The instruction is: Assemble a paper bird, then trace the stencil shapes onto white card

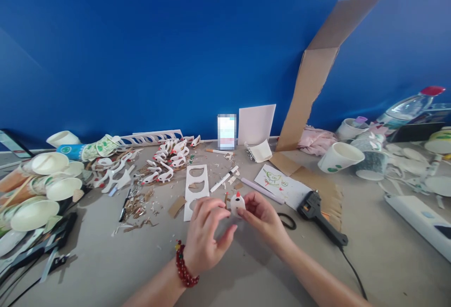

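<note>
A small white bird-shaped piece (237, 205) with a red beak and a dark eye is pinched between the thumb and fingers of my right hand (263, 220). Just to its left, my left hand (208, 233) has its fingers curved and its thumb apart, holding nothing that I can see. A bit of brown material shows between the white piece and my left fingertips; what it is attached to is unclear. Behind my left hand lies a white sheet with cut-out holes (197, 186). A white marker (224, 179) and a pale lilac stick (262, 191) lie beyond the piece.
A black glue gun (321, 218) with its cord lies at right, beside a bird drawing (278, 182) and cardboard (319, 74). Several white bird pieces (165, 175) and brown scraps (139, 208) spread at left. Paper cups (49, 163) stack far left; a phone (226, 132) stands at the wall.
</note>
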### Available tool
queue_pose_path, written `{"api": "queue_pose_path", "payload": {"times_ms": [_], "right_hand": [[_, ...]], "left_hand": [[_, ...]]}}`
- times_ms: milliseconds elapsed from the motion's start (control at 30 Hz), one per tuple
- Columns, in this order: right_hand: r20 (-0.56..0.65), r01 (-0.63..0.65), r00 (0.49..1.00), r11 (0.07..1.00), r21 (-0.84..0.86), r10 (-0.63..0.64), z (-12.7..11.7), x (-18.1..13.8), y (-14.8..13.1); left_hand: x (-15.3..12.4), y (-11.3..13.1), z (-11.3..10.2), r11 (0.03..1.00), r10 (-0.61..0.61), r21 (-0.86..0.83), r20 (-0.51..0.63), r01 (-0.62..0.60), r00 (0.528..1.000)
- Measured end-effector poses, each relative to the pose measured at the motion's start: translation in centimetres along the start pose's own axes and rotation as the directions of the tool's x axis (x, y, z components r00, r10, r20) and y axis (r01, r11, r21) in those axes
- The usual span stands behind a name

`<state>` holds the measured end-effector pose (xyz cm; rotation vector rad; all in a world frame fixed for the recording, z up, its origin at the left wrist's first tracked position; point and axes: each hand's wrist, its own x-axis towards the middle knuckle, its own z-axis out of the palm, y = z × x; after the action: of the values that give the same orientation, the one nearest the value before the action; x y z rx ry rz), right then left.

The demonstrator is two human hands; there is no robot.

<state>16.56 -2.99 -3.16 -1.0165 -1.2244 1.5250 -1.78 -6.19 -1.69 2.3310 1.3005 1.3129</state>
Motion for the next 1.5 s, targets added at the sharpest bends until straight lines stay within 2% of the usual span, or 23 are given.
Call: {"api": "queue_pose_path", "payload": {"times_ms": [67, 167, 333, 433, 533, 633, 733, 800, 933, 1167, 1300, 1400, 1433, 1500], "right_hand": [[0.026, -0.023, 0.999, 0.998, 0.056, 0.021, 0.2, 0.0, 0.0], [0.057, -0.042, 0.998, 0.995, 0.094, 0.037, 0.5, -0.3, -0.6], [0.124, -0.007, 0.992, 0.997, 0.076, -0.003, 0.7, -0.7, -1.5], [0.142, 0.022, 0.99, 1.0, 0.018, -0.024, 0.7, -0.7, -1.5], [0.041, 0.044, 0.998, 0.99, -0.131, -0.039, 0.2, -0.6, -1.1], [-0.114, 0.103, 0.984, 0.958, -0.267, -0.138, -0.7, -0.3, -0.7], [-0.153, 0.164, 0.965, 0.942, -0.293, -0.215, -1.2, 0.0, -0.5], [-0.074, 0.164, 0.98, 0.957, -0.238, -0.186, -1.2, 0.1, -0.4], [0.07, 0.101, 0.993, 0.981, -0.167, -0.09, -1.0, 0.3, 0.1], [0.104, -0.009, 0.994, 0.976, -0.219, 0.033, -1.2, 0.7, 0.8], [0.111, -0.023, 0.993, 0.972, -0.233, 0.05, -1.1, 0.8, 0.6], [0.056, 0.064, 0.997, 0.9, -0.431, -0.045, -1.8, 1.0, -0.1], [0.034, 0.108, 0.994, 0.832, -0.544, -0.107, -2.2, 1.1, -0.5], [0.04, 0.187, 0.969, 0.616, -0.765, -0.244, -3.0, 1.2, -1.1]], "left_hand": [[0.1, 0.4, 0.0, 0.985, 0.097, 0.131, 0.093, -0.109, 0.991], [0.4, 0.6, 0.1, 0.956, 0.132, 0.238, 0.18, -0.173, 0.975], [0.4, 0.2, 0.0, 0.971, 0.106, 0.199, 0.131, -0.131, 0.986], [0.5, -0.3, -0.2, 0.997, 0.004, 0.083, 0.071, -0.01, 0.997], [0.6, -1.0, -0.2, 0.977, -0.203, -0.055, 0.042, 0.205, 0.978], [0.6, -1.8, 0.1, 0.854, -0.45, -0.247, 0.087, 0.457, 0.889], [0.5, -2.4, 0.5, 0.7, -0.576, -0.405, 0.167, 0.588, 0.8], [0.4, -2.5, 0.6, 0.676, -0.585, -0.426, 0.187, 0.602, 0.789], [0.4, -2.2, 0.5, 0.743, -0.536, -0.344, 0.208, 0.574, 0.818], [0.5, -2.2, 0.4, 0.799, -0.512, -0.184, 0.291, 0.572, 0.808], [0.3, -2.1, 0.4, 0.848, -0.498, -0.043, 0.273, 0.528, 0.823], [0.2, -2.1, 0.5, 0.847, -0.497, -0.043, 0.286, 0.529, 0.819], [0.2, -2.2, 0.6, 0.842, -0.501, -0.053, 0.293, 0.537, 0.814], [0.1, -2.2, 0.7, 0.839, -0.499, -0.063, 0.309, 0.541, 0.81]]}}
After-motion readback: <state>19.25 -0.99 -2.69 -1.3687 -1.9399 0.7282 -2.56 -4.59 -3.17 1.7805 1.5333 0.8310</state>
